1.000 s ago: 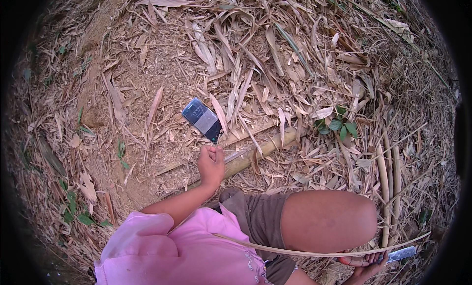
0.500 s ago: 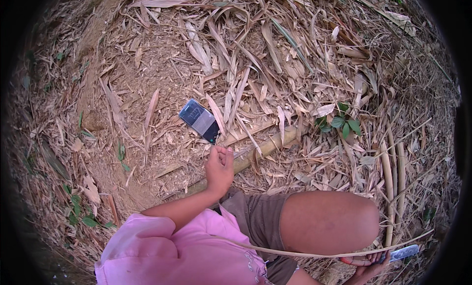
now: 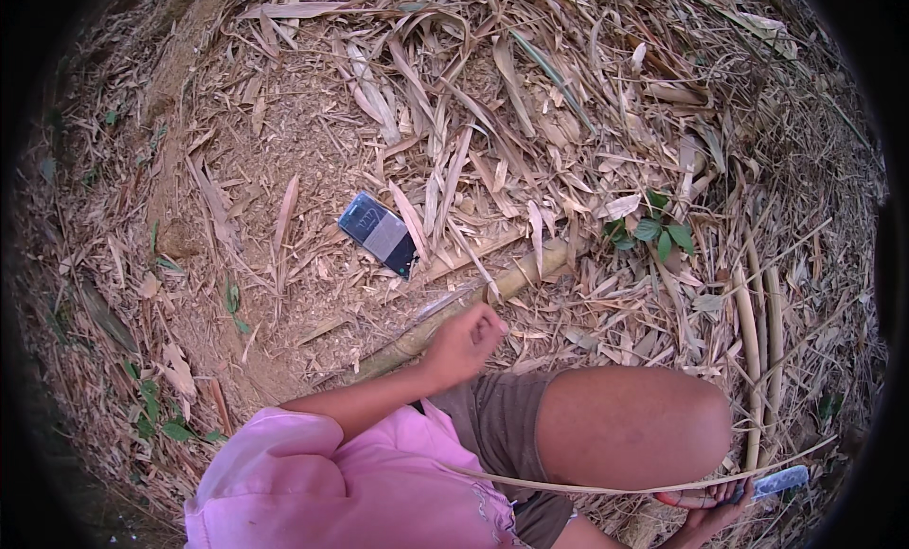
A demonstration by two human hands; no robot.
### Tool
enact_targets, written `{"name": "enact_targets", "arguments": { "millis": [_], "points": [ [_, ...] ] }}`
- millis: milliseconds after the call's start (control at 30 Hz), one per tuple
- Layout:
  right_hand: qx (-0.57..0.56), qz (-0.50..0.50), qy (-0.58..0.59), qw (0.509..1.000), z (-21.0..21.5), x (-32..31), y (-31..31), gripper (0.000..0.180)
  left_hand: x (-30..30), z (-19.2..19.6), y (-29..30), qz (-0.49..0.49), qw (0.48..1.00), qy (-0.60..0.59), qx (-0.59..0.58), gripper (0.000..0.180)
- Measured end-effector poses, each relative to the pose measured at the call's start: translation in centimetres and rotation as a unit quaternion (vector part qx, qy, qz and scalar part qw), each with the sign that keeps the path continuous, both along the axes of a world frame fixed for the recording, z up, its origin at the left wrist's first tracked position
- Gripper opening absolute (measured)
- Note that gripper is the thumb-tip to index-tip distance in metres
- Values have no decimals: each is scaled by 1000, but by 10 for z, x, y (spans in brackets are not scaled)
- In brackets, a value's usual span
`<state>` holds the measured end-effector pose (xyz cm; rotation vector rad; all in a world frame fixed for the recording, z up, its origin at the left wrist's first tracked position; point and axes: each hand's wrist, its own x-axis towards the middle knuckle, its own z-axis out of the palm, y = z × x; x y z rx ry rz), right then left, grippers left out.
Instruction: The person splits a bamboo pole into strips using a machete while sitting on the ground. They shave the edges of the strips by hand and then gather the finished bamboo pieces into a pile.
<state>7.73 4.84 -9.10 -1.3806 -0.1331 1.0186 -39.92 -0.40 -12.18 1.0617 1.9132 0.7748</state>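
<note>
My left hand (image 3: 464, 342) is held over a bamboo pole (image 3: 407, 341) on the ground, its fingers curled in with nothing showing in them. A smartphone (image 3: 379, 233) with a lit screen lies on the litter, up and left of that hand. At the lower right, beyond my bare thigh, my right hand (image 3: 721, 504) is closed round a knife, whose pale blue-grey blade (image 3: 782, 483) points right; a bit of red, seemingly its handle, shows on the other side. A thin bamboo strip (image 3: 606, 489) runs across my lap and passes just above the right hand.
Dry bamboo leaves and shavings cover the ground. Several long bamboo stalks (image 3: 748, 350) lie at the right, near a small green-leaved plant (image 3: 653, 231). Another green plant (image 3: 175, 430) grows at the lower left.
My left hand has moved right and a little down, away from the phone, and its fingers have curled in. The strip's left end has shifted right. The right hand has barely moved.
</note>
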Motion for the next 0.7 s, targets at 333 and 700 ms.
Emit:
{"name": "enact_targets", "arguments": {
  "millis": [333,700],
  "points": [
    [-16,-22,-2,1000,2,-4,2,26,63,32,-6,-305,951,-38,-24,99],
    [-32,-18,-5,999,0,-2,7,26,114,66,15,-330,875,2,355,87]
  ]
}}
